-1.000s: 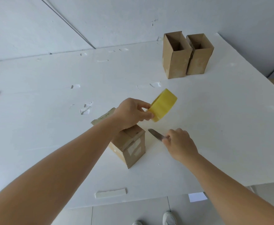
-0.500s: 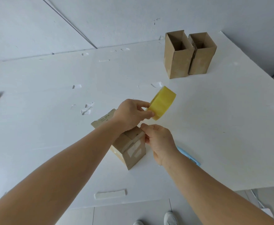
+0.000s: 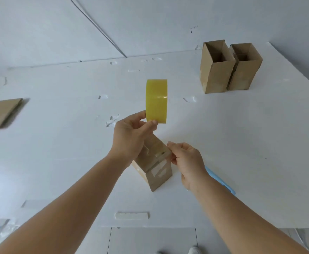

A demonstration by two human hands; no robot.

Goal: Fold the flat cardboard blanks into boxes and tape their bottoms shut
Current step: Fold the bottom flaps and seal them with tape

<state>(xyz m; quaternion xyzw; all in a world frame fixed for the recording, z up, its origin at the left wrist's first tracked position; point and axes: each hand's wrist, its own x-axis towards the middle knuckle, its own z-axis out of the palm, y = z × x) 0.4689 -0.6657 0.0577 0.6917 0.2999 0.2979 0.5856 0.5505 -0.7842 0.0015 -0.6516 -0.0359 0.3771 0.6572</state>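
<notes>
Head view: left hand (image 3: pixel 131 132) hides box (image 3: pixel 157 173) top.

Flat cardboard blank (image 3: pixel 1 113) at far left, cut off by the frame edge. Blue tool (image 3: pixel 221 182) on table, mostly hidden behind right forearm; kind not discernible. Box (image 3: pixel 156 171) partly covered by left hand (image 3: pixel 130 136); shoes (image 3: pixel 193 250) cropped at bottom edge.

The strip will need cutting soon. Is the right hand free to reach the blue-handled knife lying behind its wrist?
Probably not yet: the right hand pinches the tape end on the box. The knife lies uncovered on the table, close beside that forearm.
</notes>
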